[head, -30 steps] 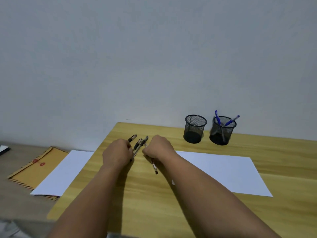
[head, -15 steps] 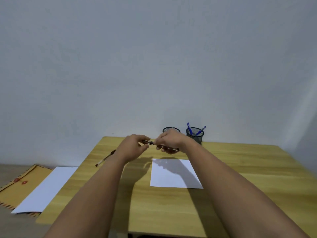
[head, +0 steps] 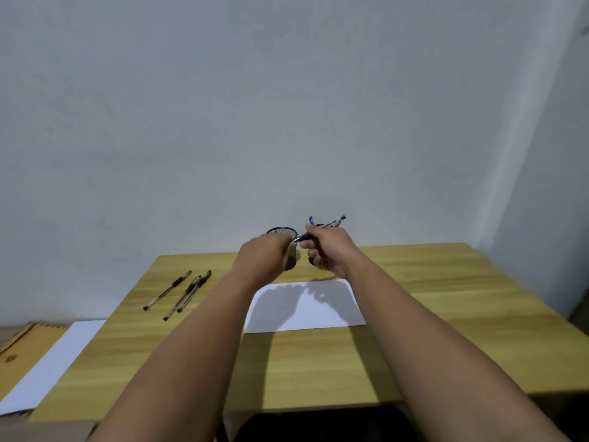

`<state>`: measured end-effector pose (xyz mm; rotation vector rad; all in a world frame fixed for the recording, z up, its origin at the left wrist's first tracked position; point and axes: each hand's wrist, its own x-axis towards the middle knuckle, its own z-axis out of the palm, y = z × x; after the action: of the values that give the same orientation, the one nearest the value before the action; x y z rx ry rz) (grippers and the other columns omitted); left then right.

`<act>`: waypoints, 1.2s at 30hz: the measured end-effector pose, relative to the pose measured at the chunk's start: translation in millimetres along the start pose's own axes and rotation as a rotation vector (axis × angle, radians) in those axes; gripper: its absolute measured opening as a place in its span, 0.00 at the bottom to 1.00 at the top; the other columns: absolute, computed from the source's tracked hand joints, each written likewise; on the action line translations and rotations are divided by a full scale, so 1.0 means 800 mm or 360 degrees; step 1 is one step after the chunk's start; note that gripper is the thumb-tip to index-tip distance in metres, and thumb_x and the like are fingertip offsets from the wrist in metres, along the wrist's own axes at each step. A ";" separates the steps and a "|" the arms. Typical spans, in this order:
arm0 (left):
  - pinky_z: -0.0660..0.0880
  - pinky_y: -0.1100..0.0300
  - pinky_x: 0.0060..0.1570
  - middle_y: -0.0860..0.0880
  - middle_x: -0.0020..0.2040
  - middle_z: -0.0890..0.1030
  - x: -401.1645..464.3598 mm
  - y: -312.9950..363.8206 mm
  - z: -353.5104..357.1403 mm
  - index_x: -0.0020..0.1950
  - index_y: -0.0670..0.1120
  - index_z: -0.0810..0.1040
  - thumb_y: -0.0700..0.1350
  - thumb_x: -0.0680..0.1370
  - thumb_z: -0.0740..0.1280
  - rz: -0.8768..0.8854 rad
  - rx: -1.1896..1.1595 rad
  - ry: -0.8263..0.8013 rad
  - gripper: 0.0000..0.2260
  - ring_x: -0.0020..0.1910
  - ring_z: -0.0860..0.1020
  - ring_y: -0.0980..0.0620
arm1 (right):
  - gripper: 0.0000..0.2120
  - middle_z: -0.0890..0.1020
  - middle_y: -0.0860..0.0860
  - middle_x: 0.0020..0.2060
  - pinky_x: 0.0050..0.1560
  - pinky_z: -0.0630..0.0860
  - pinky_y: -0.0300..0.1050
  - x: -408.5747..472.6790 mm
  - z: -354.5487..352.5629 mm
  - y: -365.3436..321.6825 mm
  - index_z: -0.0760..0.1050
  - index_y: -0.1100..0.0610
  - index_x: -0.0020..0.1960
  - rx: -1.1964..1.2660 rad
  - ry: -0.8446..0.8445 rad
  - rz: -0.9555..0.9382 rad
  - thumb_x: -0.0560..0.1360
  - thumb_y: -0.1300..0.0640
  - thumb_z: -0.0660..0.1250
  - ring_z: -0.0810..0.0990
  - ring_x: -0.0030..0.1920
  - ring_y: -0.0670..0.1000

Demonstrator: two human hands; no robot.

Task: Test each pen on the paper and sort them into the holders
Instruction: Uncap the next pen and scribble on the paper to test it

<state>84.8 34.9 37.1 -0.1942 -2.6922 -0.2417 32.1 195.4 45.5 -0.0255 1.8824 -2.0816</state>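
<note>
My right hand (head: pixel 330 250) is raised above the white paper (head: pixel 338 309) and grips a clear pen (head: pixel 331 223) with a black end; the pen's bare metal tip points left. My left hand (head: pixel 264 258) is pinched shut right at that tip, and the cap is hidden in its fingers. Behind the hands stand two black mesh holders: the left holder (head: pixel 282 231) shows its rim, the right one is mostly covered by my right hand, with a blue pen (head: pixel 311 220) sticking out of it. Three black-capped pens (head: pixel 183 296) lie on the table's left side.
The wooden table (head: pixel 318 362) stands against a plain wall. Off its left edge, on a lower surface, lie a white sheet (head: pixel 47 368) and a brown envelope (head: pixel 19 346). A dark object (head: pixel 318 425) shows below the table's near edge.
I took one pen from the group on the left and lifted it toward the holders. My hands have drawn slightly apart and the pen's bare tip now shows.
</note>
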 end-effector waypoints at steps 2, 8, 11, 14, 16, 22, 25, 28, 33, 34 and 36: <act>0.66 0.54 0.36 0.48 0.46 0.81 -0.002 0.004 0.007 0.51 0.48 0.75 0.48 0.83 0.58 0.0010 0.0158 -0.0032 0.07 0.44 0.79 0.40 | 0.15 0.77 0.48 0.24 0.22 0.64 0.34 0.010 0.001 0.005 0.77 0.57 0.41 0.0114 0.0147 0.0008 0.86 0.55 0.64 0.68 0.23 0.45; 0.69 0.55 0.40 0.47 0.49 0.80 -0.051 -0.087 0.041 0.54 0.47 0.78 0.50 0.85 0.57 -0.0303 0.0294 -0.0329 0.12 0.46 0.78 0.44 | 0.15 0.76 0.50 0.29 0.25 0.63 0.36 0.047 -0.080 -0.011 0.75 0.58 0.40 0.0265 0.0701 -0.0015 0.84 0.56 0.61 0.67 0.24 0.46; 0.72 0.54 0.43 0.50 0.46 0.75 -0.064 -0.117 0.061 0.52 0.49 0.80 0.52 0.83 0.57 -0.0395 0.0292 -0.0305 0.13 0.42 0.75 0.47 | 0.15 0.82 0.51 0.33 0.27 0.66 0.37 0.051 -0.063 -0.006 0.78 0.58 0.43 0.0000 0.0623 -0.0102 0.85 0.52 0.64 0.70 0.26 0.47; 0.78 0.51 0.45 0.51 0.50 0.76 -0.057 -0.124 0.076 0.56 0.51 0.82 0.52 0.83 0.58 -0.0424 0.0271 -0.0289 0.13 0.48 0.79 0.46 | 0.13 0.84 0.51 0.31 0.25 0.67 0.36 0.066 -0.029 0.015 0.79 0.56 0.45 -0.0047 0.0486 -0.0099 0.84 0.50 0.67 0.72 0.25 0.47; 0.79 0.49 0.46 0.50 0.53 0.78 -0.050 -0.133 0.086 0.60 0.52 0.82 0.53 0.83 0.59 -0.0453 0.0251 -0.0282 0.14 0.52 0.80 0.44 | 0.12 0.85 0.50 0.29 0.25 0.68 0.36 0.081 -0.016 0.035 0.81 0.57 0.47 -0.0071 0.0422 -0.0099 0.84 0.50 0.68 0.72 0.23 0.46; 0.77 0.47 0.52 0.47 0.57 0.77 -0.022 -0.173 0.121 0.65 0.52 0.80 0.54 0.84 0.59 -0.0488 0.0299 -0.0332 0.15 0.58 0.77 0.43 | 0.11 0.86 0.56 0.37 0.24 0.70 0.36 0.120 -0.001 0.095 0.85 0.65 0.50 -0.0195 0.0331 -0.0263 0.82 0.56 0.73 0.74 0.25 0.45; 0.76 0.46 0.55 0.46 0.59 0.77 -0.015 -0.183 0.135 0.66 0.52 0.80 0.55 0.83 0.59 -0.0462 0.0294 -0.0334 0.16 0.59 0.75 0.43 | 0.08 0.85 0.56 0.35 0.23 0.71 0.38 0.131 0.009 0.116 0.82 0.59 0.46 -0.0182 0.0290 -0.0305 0.83 0.58 0.71 0.75 0.24 0.46; 0.75 0.47 0.56 0.46 0.62 0.76 -0.021 -0.183 0.138 0.67 0.51 0.78 0.55 0.83 0.59 -0.0430 0.0274 -0.0207 0.17 0.60 0.74 0.43 | 0.09 0.85 0.54 0.34 0.25 0.72 0.40 0.130 0.020 0.130 0.82 0.58 0.47 -0.0168 0.0275 -0.0277 0.84 0.58 0.68 0.77 0.26 0.48; 0.72 0.46 0.61 0.48 0.68 0.76 -0.050 -0.175 0.128 0.73 0.52 0.73 0.64 0.80 0.54 -0.0209 0.0200 -0.0146 0.27 0.65 0.73 0.44 | 0.17 0.79 0.55 0.28 0.33 0.73 0.50 0.112 0.036 0.146 0.76 0.66 0.41 -0.0077 0.0260 -0.0444 0.82 0.55 0.73 0.76 0.32 0.56; 0.72 0.47 0.63 0.49 0.69 0.76 -0.057 -0.171 0.126 0.74 0.52 0.73 0.67 0.79 0.53 -0.0160 0.0182 -0.0191 0.30 0.67 0.72 0.45 | 0.19 0.79 0.56 0.28 0.33 0.73 0.49 0.110 0.038 0.148 0.74 0.67 0.41 -0.0109 0.0257 -0.0454 0.82 0.55 0.73 0.76 0.31 0.55; 0.69 0.47 0.66 0.51 0.72 0.74 -0.070 -0.163 0.122 0.75 0.53 0.71 0.72 0.77 0.53 -0.0112 0.0135 -0.0265 0.34 0.71 0.68 0.48 | 0.19 0.78 0.58 0.28 0.30 0.71 0.47 0.107 0.044 0.152 0.74 0.68 0.42 -0.0145 0.0220 -0.0479 0.81 0.54 0.74 0.75 0.29 0.55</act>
<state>72.9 -77.9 -92.3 -0.0982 -2.8710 -0.1374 -11.9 130.8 -85.7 -0.2037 2.1712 -2.2372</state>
